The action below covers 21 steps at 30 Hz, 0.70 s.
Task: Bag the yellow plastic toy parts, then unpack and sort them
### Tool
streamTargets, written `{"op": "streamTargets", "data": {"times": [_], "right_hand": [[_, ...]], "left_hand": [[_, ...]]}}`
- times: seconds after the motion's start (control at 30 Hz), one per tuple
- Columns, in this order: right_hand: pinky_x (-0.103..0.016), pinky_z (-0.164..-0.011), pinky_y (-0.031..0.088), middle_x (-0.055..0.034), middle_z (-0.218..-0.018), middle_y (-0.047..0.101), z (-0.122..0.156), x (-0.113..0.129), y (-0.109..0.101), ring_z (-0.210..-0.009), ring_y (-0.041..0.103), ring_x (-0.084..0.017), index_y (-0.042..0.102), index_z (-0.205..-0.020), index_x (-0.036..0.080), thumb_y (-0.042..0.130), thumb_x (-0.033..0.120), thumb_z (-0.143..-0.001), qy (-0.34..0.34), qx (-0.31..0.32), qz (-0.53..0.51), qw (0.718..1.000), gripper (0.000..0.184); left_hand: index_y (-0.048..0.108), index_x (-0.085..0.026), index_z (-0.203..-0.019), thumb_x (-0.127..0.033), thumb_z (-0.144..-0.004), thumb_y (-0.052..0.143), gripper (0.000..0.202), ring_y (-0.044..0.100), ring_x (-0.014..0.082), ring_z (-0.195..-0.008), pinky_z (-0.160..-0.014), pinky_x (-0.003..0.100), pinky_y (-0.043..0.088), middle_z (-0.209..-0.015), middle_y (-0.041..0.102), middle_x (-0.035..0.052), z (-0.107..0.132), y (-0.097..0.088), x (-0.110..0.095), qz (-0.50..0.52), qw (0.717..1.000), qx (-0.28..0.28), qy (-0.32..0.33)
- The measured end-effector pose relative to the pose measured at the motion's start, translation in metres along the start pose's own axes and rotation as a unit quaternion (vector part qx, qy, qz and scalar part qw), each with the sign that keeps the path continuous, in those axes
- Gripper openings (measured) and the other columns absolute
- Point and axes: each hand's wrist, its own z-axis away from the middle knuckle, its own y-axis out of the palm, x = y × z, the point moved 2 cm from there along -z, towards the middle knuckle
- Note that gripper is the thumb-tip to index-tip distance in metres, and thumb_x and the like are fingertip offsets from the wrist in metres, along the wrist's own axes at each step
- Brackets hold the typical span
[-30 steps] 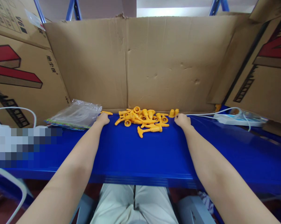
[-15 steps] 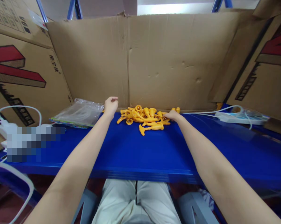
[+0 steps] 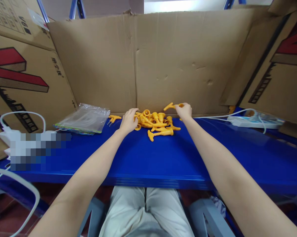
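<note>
A heap of yellow plastic corkscrews [image 3: 153,121], with T-shaped handles and bell-shaped bodies, lies on the blue tabletop. My left hand [image 3: 128,121] is at the heap's left edge, fingers stretched over the pieces and thumb apart; its fingertips are partly hidden. Raised just above the heap's right side, my right hand [image 3: 185,111] pinches a yellow corkscrew [image 3: 171,106] whose T-handle points left. One corkscrew [image 3: 161,133] lies in front of the heap. Left of my left hand are yellow T-handles [image 3: 115,117] with bare metal spirals.
Clear plastic bags [image 3: 85,118] lie at the left, near a white power adapter and cable [image 3: 11,136]. A white power strip [image 3: 255,121] sits at the right. A cardboard panel [image 3: 178,62] walls off the back, with printed boxes on both sides.
My left hand has moved right onto the heap's left edge, uncovering T-handles with spirals. My right hand has lifted a corkscrew up from the heap's right side.
</note>
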Motion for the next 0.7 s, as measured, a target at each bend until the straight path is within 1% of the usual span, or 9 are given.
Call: {"op": "streamTargets", "data": {"times": [0.03, 0.07, 0.13, 0.23, 0.33, 0.43, 0.53, 0.6, 0.7], "right_hand": [[-0.033, -0.082, 0.048, -0.0135, -0.105, 0.066, 0.004, 0.009, -0.004, -0.096, 0.062, -0.024, 0.061, -0.104, 0.014, 0.047, 0.034, -0.083, 0.000, -0.026, -0.046, 0.999, 0.032], [-0.032, -0.085, 0.046, -0.0114, -0.104, 0.066, 0.009, 0.020, -0.006, -0.096, 0.061, -0.022, 0.060, -0.104, 0.015, 0.048, 0.033, -0.083, -0.030, -0.039, -0.090, 0.995, 0.030], [-0.031, -0.084, 0.045, -0.0085, -0.099, 0.066, 0.019, 0.041, -0.007, -0.091, 0.060, -0.020, 0.060, -0.101, 0.016, 0.051, 0.033, -0.081, -0.102, -0.029, -0.158, 0.982, 0.027], [-0.031, -0.078, 0.045, -0.0046, -0.089, 0.065, 0.037, 0.066, -0.002, -0.082, 0.058, -0.017, 0.060, -0.096, 0.016, 0.056, 0.035, -0.078, -0.190, 0.012, -0.228, 0.955, 0.027], [-0.031, -0.073, 0.044, -0.0020, -0.080, 0.063, 0.052, 0.082, 0.007, -0.074, 0.055, -0.016, 0.061, -0.093, 0.016, 0.060, 0.036, -0.075, -0.257, 0.078, -0.265, 0.926, 0.027], [-0.030, -0.069, 0.044, -0.0019, -0.079, 0.063, 0.060, 0.090, 0.016, -0.071, 0.055, -0.015, 0.061, -0.093, 0.016, 0.062, 0.036, -0.074, -0.296, 0.152, -0.289, 0.898, 0.027], [-0.029, -0.065, 0.045, -0.0034, -0.080, 0.064, 0.062, 0.090, 0.021, -0.069, 0.056, -0.015, 0.061, -0.095, 0.016, 0.064, 0.037, -0.073, -0.299, 0.216, -0.298, 0.880, 0.030], [-0.028, -0.062, 0.045, -0.0041, -0.080, 0.064, 0.062, 0.088, 0.021, -0.068, 0.056, -0.015, 0.062, -0.095, 0.015, 0.065, 0.039, -0.073, -0.295, 0.242, -0.285, 0.879, 0.032], [-0.028, -0.062, 0.044, -0.0044, -0.079, 0.065, 0.062, 0.085, 0.016, -0.067, 0.055, -0.015, 0.064, -0.094, 0.015, 0.064, 0.043, -0.076, -0.305, 0.238, -0.227, 0.894, 0.033]], "left_hand": [[0.050, -0.018, -0.127, -0.008, -0.077, 0.049, 0.051, 0.045, 0.0254, -0.125, -0.107, 0.044, 0.033, -0.131, 0.052, 0.0123, 0.000, -0.001, -0.002, 0.007, 1.000, -0.002, 0.006], [0.047, -0.019, -0.131, -0.010, -0.078, 0.049, 0.053, 0.044, 0.0250, -0.127, -0.108, 0.043, 0.032, -0.134, 0.050, 0.0122, 0.001, -0.003, -0.004, 0.014, 1.000, -0.005, 0.011], [0.043, -0.021, -0.136, -0.014, -0.080, 0.051, 0.056, 0.042, 0.0242, -0.129, -0.109, 0.042, 0.030, -0.138, 0.047, 0.0111, 0.001, -0.007, -0.007, 0.028, 0.999, -0.015, 0.016], [0.040, -0.023, -0.139, -0.022, -0.083, 0.054, 0.058, 0.043, 0.0244, -0.128, -0.108, 0.041, 0.032, -0.137, 0.048, 0.0105, 0.001, -0.014, -0.009, 0.042, 0.998, -0.034, 0.013], [0.041, -0.024, -0.139, -0.029, -0.085, 0.055, 0.057, 0.052, 0.0235, -0.118, -0.102, 0.039, 0.038, -0.132, 0.053, 0.0103, 0.001, -0.016, -0.007, 0.029, 0.999, -0.030, 0.011], [0.049, -0.024, -0.133, -0.030, -0.087, 0.051, 0.046, 0.060, 0.0203, -0.100, -0.095, 0.036, 0.043, -0.120, 0.061, 0.0086, 0.000, -0.014, -0.001, -0.009, 1.000, -0.018, 0.007], [0.058, -0.021, -0.121, -0.027, -0.086, 0.051, 0.036, 0.061, 0.0187, -0.087, -0.087, 0.034, 0.046, -0.103, 0.065, 0.0072, -0.002, -0.014, 0.006, -0.047, 0.998, -0.036, 0.002], [0.060, -0.020, -0.116, -0.026, -0.083, 0.054, 0.034, 0.059, 0.0176, -0.080, -0.082, 0.032, 0.047, -0.096, 0.065, 0.0060, -0.003, -0.015, 0.008, -0.063, 0.997, -0.049, 0.006], [0.061, -0.020, -0.112, -0.025, -0.081, 0.057, 0.032, 0.058, 0.0158, -0.075, -0.076, 0.029, 0.046, -0.092, 0.063, 0.0042, -0.003, -0.018, 0.007, -0.071, 0.996, -0.055, 0.021]]}}
